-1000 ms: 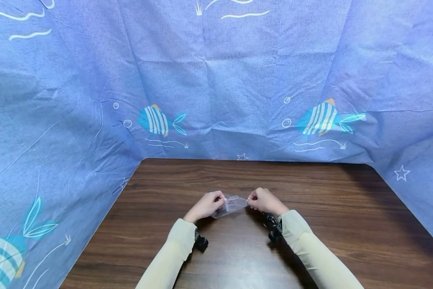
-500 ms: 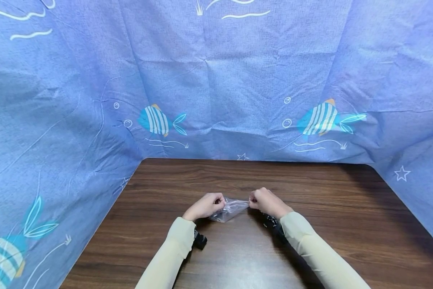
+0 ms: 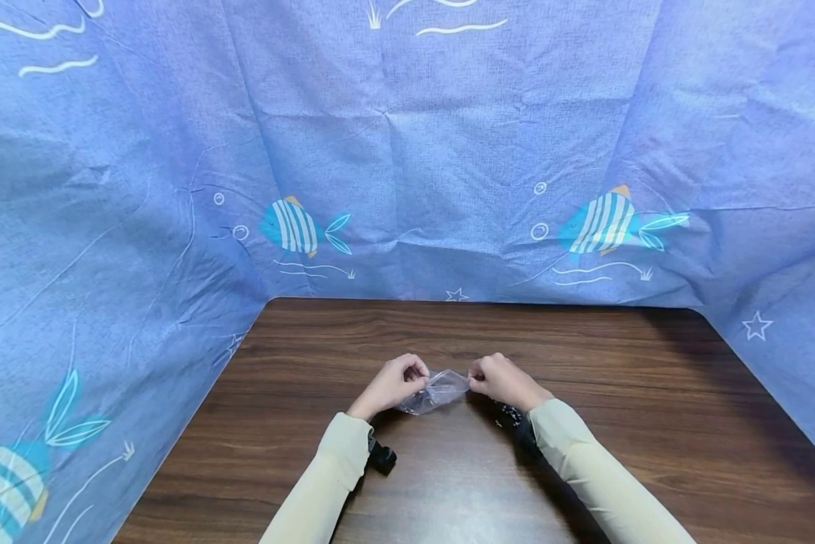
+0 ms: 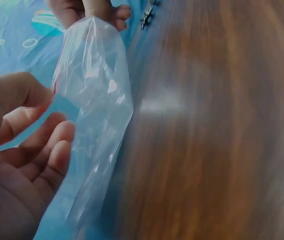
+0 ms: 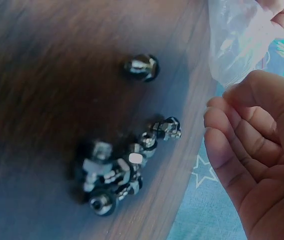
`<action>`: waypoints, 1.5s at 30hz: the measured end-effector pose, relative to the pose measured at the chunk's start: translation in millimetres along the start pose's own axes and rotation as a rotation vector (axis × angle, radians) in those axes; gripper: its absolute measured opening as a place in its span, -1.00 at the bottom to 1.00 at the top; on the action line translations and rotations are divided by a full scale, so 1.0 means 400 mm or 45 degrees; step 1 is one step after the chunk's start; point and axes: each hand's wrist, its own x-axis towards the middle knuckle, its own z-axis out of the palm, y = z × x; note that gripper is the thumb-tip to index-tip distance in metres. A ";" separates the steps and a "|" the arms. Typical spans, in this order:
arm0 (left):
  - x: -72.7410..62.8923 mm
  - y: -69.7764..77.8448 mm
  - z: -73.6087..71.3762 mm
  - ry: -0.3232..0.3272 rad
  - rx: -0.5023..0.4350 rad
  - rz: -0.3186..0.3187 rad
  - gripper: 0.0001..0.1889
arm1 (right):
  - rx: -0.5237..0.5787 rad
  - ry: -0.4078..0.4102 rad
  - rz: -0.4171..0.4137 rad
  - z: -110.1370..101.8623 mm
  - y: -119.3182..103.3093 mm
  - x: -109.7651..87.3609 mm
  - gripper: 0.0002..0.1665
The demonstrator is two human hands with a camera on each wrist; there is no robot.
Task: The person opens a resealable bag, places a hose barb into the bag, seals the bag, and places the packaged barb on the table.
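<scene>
A clear plastic zip bag (image 3: 439, 391) is stretched between the two hands above the table. My left hand (image 3: 395, 384) pinches its left end between thumb and forefinger, the other fingers loosely bent. At the opposite corner, my right hand (image 3: 507, 382) pinches the bag with thumb and forefinger. The left wrist view shows a thin red line along the mouth of the bag (image 4: 99, 85), which looks limp and see-through. Below the right wrist lies a cluster of small shiny metal fittings (image 5: 124, 172) with dark rings, and a single fitting (image 5: 143, 67) sits apart from them.
The dark wood-grain table (image 3: 312, 340) spreads around both hands. A blue fish-print cloth (image 3: 448, 151) hangs behind and along the sides. A black wrist camera (image 3: 383, 458) hangs under the left sleeve.
The bag's mouth has spread from a narrow fold into a wider gap. My left hand has shifted slightly and its fingers have loosened; my right hand moved a little to the right.
</scene>
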 end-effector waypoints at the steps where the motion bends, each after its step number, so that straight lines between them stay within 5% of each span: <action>1: 0.001 0.000 0.002 0.006 -0.010 0.017 -0.87 | 0.013 -0.002 0.007 0.000 0.000 0.001 -0.69; 6: 0.001 0.009 0.010 -0.035 -0.044 0.037 -0.58 | 0.070 -0.014 0.027 0.002 -0.003 0.004 -0.77; 14: 0.001 0.013 0.028 -0.155 -0.126 -0.097 -0.52 | 0.114 -0.034 0.040 0.000 -0.005 0.006 -0.83; 22: 0.004 0.006 0.047 -0.176 -0.088 -0.055 -0.32 | 0.123 -0.034 0.023 0.001 -0.001 0.009 -0.85; 32: -0.004 0.003 0.066 -0.095 -0.052 -0.041 -0.28 | 0.153 -0.092 0.053 0.003 0.005 0.011 -0.84; 45: -0.005 -0.011 0.077 -0.053 -0.090 0.026 -0.30 | 0.068 -0.007 -0.133 -0.012 0.038 0.006 -0.93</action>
